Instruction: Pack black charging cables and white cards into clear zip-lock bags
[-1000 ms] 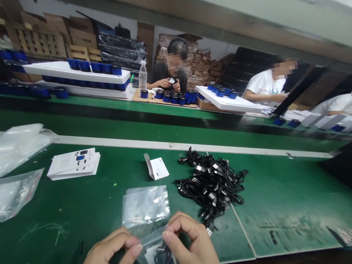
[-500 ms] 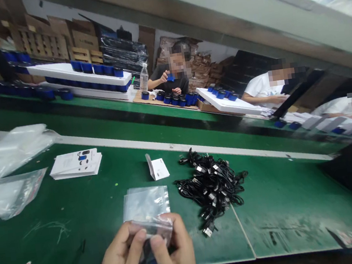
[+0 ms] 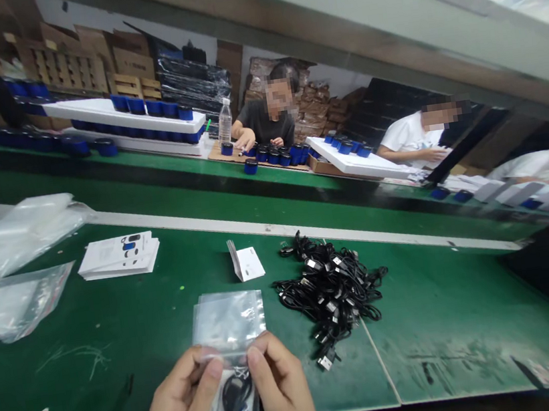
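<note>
Between my two hands hangs a clear zip bag with a black cable and some white paper inside. My left hand pinches the top left corner of the bag, and my right hand pinches its top right corner. Just beyond my fingers a stack of flat clear bags lies on the green table. To the right is a heap of black USB cables. A folded white leaflet stands behind the bag stack.
A pile of printed leaflets and large plastic packs of bags lie on the left. A green conveyor belt runs behind a pale rail. Across it, several people work among blue cups and white foam trays. A shelf beam crosses above.
My hands have moved apart along the bag's top edge, and the cable inside shows more clearly. Across the belt, a person's hand came down and a blue cup now stands on the belt's edge.
</note>
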Tool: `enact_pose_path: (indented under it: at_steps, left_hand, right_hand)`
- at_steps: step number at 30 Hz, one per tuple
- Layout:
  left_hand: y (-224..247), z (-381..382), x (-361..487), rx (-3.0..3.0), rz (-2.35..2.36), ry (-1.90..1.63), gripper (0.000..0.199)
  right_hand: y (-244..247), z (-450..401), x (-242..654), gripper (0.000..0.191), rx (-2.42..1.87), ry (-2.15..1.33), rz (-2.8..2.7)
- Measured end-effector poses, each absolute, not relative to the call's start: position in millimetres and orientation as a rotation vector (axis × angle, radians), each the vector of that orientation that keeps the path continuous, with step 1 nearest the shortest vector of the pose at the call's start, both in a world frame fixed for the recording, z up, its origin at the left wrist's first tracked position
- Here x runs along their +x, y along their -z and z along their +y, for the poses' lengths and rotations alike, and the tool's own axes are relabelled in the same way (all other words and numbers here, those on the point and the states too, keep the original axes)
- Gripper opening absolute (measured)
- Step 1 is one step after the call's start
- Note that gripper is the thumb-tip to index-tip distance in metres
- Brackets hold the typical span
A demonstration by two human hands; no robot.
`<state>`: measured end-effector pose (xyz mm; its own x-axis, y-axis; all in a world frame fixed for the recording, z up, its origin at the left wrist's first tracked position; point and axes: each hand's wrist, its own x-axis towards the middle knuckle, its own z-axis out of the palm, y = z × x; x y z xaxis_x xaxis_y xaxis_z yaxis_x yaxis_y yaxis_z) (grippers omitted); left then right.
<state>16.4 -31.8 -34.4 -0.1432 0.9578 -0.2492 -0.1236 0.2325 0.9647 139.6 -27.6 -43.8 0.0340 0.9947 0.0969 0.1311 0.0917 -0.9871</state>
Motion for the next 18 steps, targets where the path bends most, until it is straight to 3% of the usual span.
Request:
enact_pose_path:
  at_steps: [7,18]
  left_hand:
    - [30.0,-28.9,1.0,0.997,1.258,-0.968,0.031]
    - [35.8,-33.1,-1.6,1.137,1.456,-1.043,0.022]
  right_hand:
    - [39.0,-28.0,142.4,0.015,-1.205,-1.006,-1.407]
    - [50.6,-34.5,138.5,0.015,-1.178,-0.866,-1.416]
